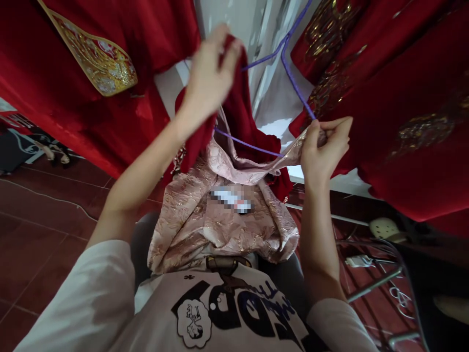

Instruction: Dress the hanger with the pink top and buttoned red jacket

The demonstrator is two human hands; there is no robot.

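A pink brocade garment (252, 230) with a shiny raised pattern lies over my lap, its upper edge lifted. My right hand (325, 149) pinches that edge at the right end of a purple wire hanger (298, 88). The hanger's lower bar crosses the garment's opening. Higher up on the left, my left hand (212, 71) is smeared by motion, its fingers curled around dark red cloth (238, 105) that hangs beside the hanger's left arm. A pixelated white patch covers a small item on the brocade.
Red garments with gold embroidery hang at the left (146, 29) and right (414, 107). Below right are a metal-framed chair (377, 283), a white charger (359, 261) with a cable, and a pale clog (386, 229). A thin cable (47, 195) crosses the tiled floor at left.
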